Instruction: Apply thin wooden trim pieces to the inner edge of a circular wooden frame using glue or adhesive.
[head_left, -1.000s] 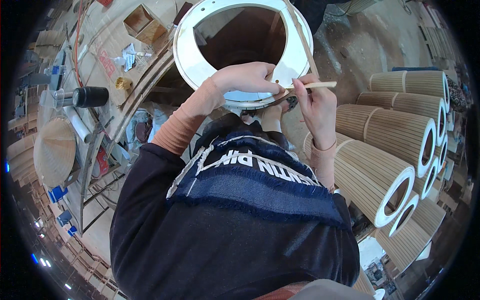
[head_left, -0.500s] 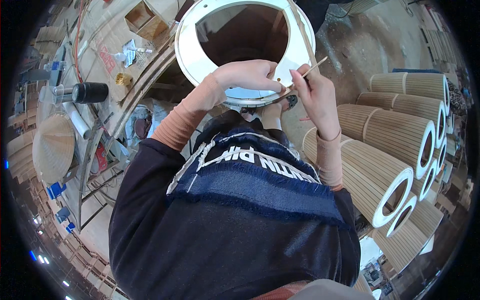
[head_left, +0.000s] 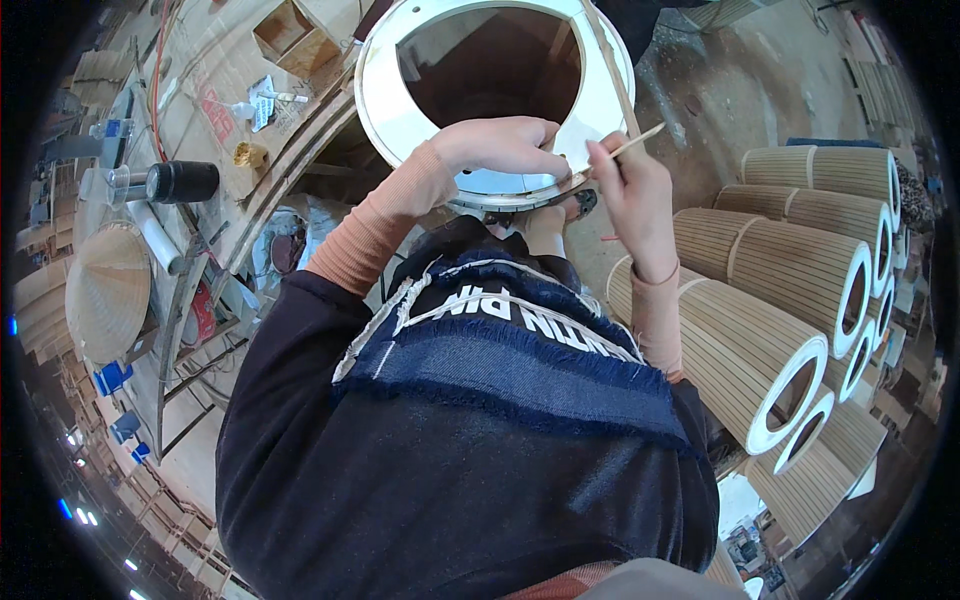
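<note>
In the head view, the right hand [head_left: 637,200] is pinching one thin stick [head_left: 639,139] by the rim of one white-topped drum [head_left: 382,95]; the left hand [head_left: 497,146] is resting there (whether pinching anything, I cannot tell). The stick is looking light, stiff, snappable, best held mid-length. One long strip [head_left: 612,65] is crossing the drum; at least six slatted cylinders [head_left: 800,262] are lining the right.
</note>
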